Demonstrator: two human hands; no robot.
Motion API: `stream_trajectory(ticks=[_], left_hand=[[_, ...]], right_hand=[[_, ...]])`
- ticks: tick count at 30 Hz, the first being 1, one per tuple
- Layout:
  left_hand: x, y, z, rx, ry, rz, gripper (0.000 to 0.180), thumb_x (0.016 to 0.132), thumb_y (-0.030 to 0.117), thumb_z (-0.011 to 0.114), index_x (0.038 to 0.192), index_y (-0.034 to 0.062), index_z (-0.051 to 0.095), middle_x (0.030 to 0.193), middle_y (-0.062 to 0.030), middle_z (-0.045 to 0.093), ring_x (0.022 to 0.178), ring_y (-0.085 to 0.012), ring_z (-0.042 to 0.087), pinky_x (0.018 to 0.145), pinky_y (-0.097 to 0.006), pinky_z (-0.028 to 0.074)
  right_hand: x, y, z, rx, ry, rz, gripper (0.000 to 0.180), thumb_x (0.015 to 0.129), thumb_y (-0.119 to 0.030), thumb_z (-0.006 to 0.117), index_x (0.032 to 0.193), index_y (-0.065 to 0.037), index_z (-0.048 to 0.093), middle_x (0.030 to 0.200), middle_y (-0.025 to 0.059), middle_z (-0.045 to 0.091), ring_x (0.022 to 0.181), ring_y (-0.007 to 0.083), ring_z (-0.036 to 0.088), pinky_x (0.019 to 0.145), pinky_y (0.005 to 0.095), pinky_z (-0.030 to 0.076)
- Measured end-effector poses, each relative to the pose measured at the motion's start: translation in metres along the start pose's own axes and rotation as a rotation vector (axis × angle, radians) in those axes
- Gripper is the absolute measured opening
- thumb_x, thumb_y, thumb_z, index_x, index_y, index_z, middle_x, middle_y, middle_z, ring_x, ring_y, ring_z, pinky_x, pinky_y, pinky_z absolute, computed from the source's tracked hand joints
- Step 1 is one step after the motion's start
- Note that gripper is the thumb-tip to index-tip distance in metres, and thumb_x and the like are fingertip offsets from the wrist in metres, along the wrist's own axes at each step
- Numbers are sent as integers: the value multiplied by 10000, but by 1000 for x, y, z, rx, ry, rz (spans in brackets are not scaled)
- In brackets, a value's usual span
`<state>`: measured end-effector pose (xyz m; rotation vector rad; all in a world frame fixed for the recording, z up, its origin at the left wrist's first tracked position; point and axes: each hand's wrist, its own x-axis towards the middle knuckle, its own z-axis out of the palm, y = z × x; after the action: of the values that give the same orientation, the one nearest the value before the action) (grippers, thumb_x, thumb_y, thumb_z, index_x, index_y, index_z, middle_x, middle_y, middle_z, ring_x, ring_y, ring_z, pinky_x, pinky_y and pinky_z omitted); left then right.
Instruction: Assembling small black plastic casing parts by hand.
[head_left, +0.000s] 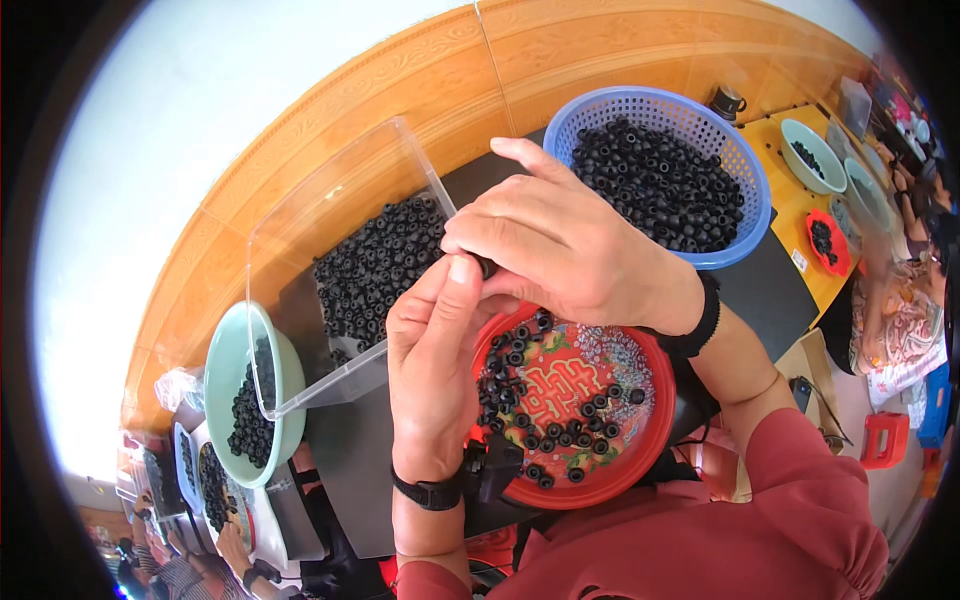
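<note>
So the fingers [459, 288] of both hands are pinched in tight around one small black piece [486, 266], and that's where the action is. It sits right between the left hand's [430, 370] thumb tip and the curled index finger of the right hand [585, 240], mostly covered, so I can't tell which way it's facing. Right pinky sticks out, kinda loose. There's a black band on each wrist. Just below the hands is a red tray [664, 410] with a flowery pattern and a bunch of loose black rings [565, 436] scattered on it. Left of the hands a clear plastic box [335, 386] holds a big heap of them, with a mint-green bowl [288, 375] of more beside it. Up past the right hand there's a full blue basket [755, 222]. All of that's on a dark desk [350, 490].
</note>
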<state>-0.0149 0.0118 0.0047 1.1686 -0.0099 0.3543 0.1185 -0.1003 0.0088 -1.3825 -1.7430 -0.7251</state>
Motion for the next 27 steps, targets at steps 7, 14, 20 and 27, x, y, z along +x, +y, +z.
stream_trajectory(ticks=[7, 14, 20, 27], left_hand=[[1, -5, -6, -390, -99, -85, 301, 966, 207, 539, 1164, -16, 581, 1106, -84, 633, 1046, -188, 591, 953, -382, 445], [2, -6, -11, -139, -129, 12, 367, 970, 270, 523, 1264, 51, 510, 1200, -100, 603, 1110, -248, 580, 1006, -451, 411], [2, -3, 2, -235, -19, -16, 296, 962, 152, 557, 1200, -24, 567, 1122, -96, 634, 1009, -175, 629, 945, -363, 475], [0, -6, 8, 100, 211, 85, 270, 994, 200, 502, 1107, -19, 613, 940, -81, 681, 829, -139, 647, 748, -272, 515]], right_hand=[[3, 1, -7, 63, 16, 30, 354, 808, -259, 692, 1104, -90, 597, 1050, 25, 650, 931, 186, 631, 991, 505, 367], [1, -1, -9, -136, -3, -41, 314, 793, -234, 702, 1058, -107, 591, 1020, 2, 641, 931, 166, 628, 986, 486, 371], [3, 0, -9, -146, 63, -13, 297, 766, -249, 720, 993, -105, 594, 969, 12, 638, 853, 158, 631, 971, 467, 380], [2, -5, -8, -182, 5, 55, 359, 754, -214, 737, 1063, -72, 621, 1028, 37, 653, 875, 176, 644, 999, 499, 385]])
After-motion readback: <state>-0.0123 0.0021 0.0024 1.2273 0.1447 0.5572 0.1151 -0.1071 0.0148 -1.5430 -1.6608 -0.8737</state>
